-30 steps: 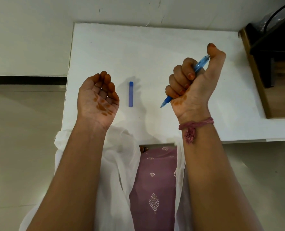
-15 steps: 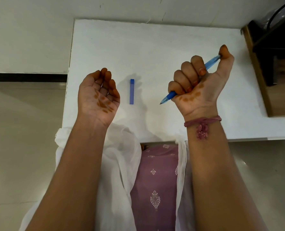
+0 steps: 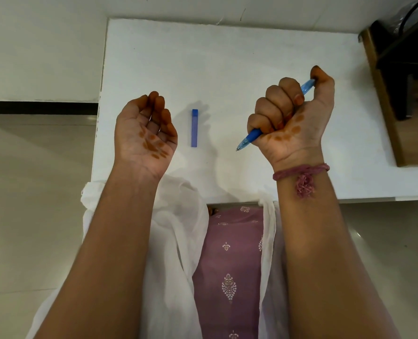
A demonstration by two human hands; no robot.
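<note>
Currently the right hand (image 3: 293, 118) clenches the blue pen (image 3: 250, 138) in a fist, thumb bent over its rear end. A second ago the thumb stood straighter and the barrel steeper. The tip hangs above the table (image 3: 227, 57). The left hand (image 3: 144, 133) remains palm-up, loosely curled, empty. The blue case (image 3: 194, 127) lies unmoved between the hands. Likely step: clicking the pen, with no writing yet.
</note>
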